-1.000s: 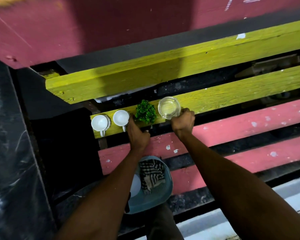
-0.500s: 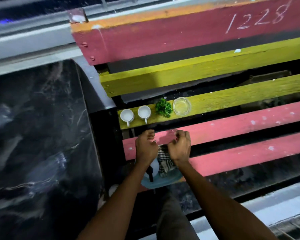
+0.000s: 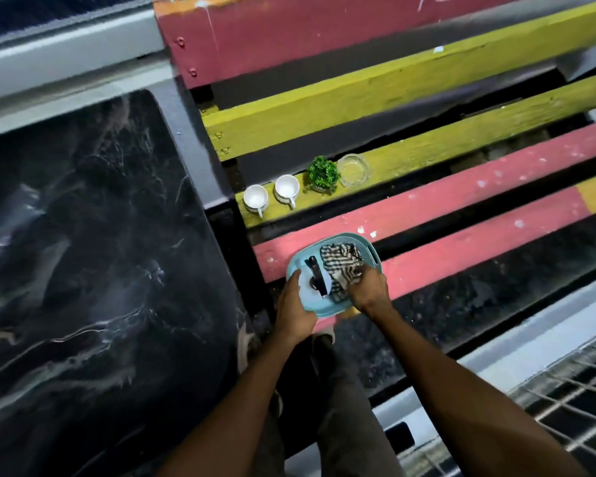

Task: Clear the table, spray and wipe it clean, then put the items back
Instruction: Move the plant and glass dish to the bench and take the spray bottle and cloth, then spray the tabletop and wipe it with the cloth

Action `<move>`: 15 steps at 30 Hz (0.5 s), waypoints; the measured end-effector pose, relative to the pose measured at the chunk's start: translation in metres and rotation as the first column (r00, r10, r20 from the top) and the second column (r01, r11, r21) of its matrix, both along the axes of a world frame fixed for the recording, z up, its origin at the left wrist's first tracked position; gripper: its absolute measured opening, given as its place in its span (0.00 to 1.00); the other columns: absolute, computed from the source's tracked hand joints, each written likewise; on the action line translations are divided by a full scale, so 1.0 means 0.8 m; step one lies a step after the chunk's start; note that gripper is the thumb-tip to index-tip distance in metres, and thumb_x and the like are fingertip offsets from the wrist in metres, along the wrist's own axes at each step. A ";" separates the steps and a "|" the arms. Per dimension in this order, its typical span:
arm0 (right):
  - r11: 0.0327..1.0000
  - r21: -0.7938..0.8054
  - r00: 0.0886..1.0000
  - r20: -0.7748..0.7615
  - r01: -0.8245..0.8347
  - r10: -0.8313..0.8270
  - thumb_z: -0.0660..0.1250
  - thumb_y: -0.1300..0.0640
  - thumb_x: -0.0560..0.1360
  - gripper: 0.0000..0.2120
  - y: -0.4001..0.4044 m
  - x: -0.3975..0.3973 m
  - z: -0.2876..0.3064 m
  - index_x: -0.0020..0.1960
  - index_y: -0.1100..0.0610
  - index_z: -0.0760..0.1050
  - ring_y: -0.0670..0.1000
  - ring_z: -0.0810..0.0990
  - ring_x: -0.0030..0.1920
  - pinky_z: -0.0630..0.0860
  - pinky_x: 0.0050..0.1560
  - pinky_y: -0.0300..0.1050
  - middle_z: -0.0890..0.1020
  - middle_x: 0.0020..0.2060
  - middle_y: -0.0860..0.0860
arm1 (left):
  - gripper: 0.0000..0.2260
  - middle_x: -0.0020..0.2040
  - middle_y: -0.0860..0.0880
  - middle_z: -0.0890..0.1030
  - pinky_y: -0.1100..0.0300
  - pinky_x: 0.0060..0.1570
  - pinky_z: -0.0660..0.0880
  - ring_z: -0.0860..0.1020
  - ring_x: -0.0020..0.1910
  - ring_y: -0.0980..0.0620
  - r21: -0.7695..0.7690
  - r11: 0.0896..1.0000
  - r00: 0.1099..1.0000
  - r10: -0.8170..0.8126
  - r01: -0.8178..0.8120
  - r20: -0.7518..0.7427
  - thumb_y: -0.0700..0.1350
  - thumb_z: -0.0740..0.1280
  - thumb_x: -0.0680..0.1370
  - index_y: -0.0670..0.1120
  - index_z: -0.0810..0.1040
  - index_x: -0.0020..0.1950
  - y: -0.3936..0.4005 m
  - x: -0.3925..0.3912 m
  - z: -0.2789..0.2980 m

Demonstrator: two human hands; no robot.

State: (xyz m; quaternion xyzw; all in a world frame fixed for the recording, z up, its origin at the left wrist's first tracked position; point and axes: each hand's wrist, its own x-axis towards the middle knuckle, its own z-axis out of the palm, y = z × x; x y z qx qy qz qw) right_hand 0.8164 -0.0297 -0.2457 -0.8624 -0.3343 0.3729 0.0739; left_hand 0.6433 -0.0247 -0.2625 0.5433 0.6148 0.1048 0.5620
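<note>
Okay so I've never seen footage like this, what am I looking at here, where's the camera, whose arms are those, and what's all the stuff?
There is no machine here. The one view comes from a camera worn on a person's head, looking down, so the two bare arms are that person's own. In front is a bench of yellow and pink slats. On a yellow slat stand two white cups, a small green plant and a glass dish. Nearer lies a blue basin holding a spray bottle and a striped cloth. The left hand holds the basin's near rim; the right hand grips the cloth. At left is a dark marble top.
</note>
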 end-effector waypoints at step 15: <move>0.989 -0.068 0.990 0.061 0.132 -0.128 0.77 0.59 0.70 0.33 0.068 -0.007 -0.114 0.64 0.64 0.59 0.66 0.80 0.57 0.78 0.57 0.59 0.78 0.58 0.65 | 0.35 0.68 0.48 0.72 0.42 0.65 0.73 0.74 0.68 0.43 0.177 0.982 0.998 0.066 -0.066 0.007 0.40 0.78 0.66 0.50 0.69 0.71 0.024 0.049 -0.077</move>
